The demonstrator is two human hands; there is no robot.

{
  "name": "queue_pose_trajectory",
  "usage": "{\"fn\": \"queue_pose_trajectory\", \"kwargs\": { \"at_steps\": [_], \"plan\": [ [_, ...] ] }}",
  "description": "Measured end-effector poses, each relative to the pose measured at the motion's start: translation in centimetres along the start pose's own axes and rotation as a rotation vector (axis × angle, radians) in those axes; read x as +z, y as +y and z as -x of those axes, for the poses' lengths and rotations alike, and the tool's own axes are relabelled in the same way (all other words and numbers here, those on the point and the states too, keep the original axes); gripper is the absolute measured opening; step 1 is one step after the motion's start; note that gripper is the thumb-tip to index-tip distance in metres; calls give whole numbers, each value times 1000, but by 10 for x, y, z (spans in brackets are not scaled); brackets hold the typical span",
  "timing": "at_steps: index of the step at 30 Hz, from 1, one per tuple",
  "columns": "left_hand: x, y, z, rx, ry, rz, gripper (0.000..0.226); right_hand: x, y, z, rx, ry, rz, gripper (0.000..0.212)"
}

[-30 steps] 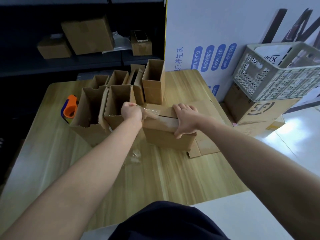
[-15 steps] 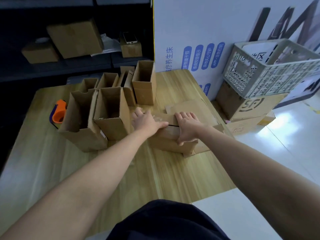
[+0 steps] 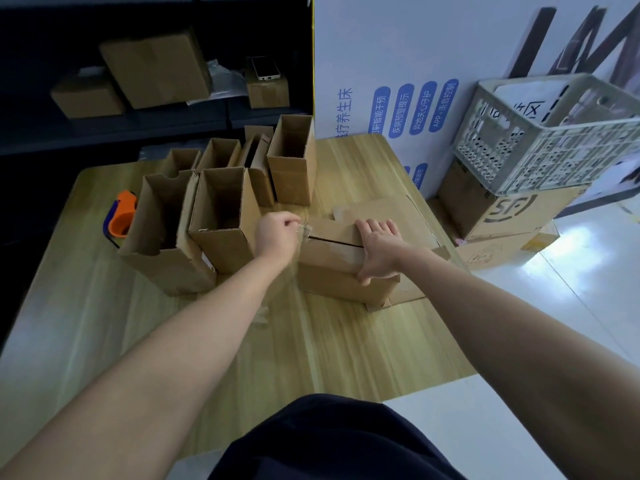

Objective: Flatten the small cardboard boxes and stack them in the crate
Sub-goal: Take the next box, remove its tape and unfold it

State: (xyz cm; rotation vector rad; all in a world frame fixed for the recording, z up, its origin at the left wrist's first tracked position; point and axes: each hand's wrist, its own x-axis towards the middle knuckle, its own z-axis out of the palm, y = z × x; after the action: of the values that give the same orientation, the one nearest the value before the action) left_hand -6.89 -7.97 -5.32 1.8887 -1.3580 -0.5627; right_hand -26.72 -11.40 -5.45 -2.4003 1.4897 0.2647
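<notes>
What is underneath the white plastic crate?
The crate sits on a brown cardboard box with a round black logo, and that rests on a flatter box on the floor. The brown box's top is covered by the crate, so you can't see it.

**Both Arms Out: One Pinches, One Presses**

We reach both bare forearms forward, nearly straight. Our left hand (image 3: 277,233) is curled, knuckles up, with thumb and forefinger pinching a clear strip of tape (image 3: 304,229). Our right hand (image 3: 379,247) lies flat, fingers straight, palm down on the box (image 3: 329,271), thumb hooked over its near edge.
</notes>
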Motion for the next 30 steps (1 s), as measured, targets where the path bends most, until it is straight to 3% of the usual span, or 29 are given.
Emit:
{"fn": "queue_pose_trajectory", "kwargs": {
  "at_steps": [2,4,11,13,15,30],
  "plan": [
    [-7,-9,-7,-185,60,179,17,0,2,1,-4,-5,-7,118],
    [-10,-12,-12,-263,43,298,15,-2,0,0,3,-15,13,119],
    [-3,-7,-11,-276,-87,529,32,-5,-32,-12,-18,13,23,132],
    [-7,-11,-14,-361,-20,533,29,-4,-32,-11,-44,45,31,130],
    [-15,-20,-16,-462,75,549,9,-9,-25,-9,-68,58,16,126],
    [-40,-36,-22,-578,451,659,25,-62,-15,-14,-138,115,-81,124]
  ]
}}
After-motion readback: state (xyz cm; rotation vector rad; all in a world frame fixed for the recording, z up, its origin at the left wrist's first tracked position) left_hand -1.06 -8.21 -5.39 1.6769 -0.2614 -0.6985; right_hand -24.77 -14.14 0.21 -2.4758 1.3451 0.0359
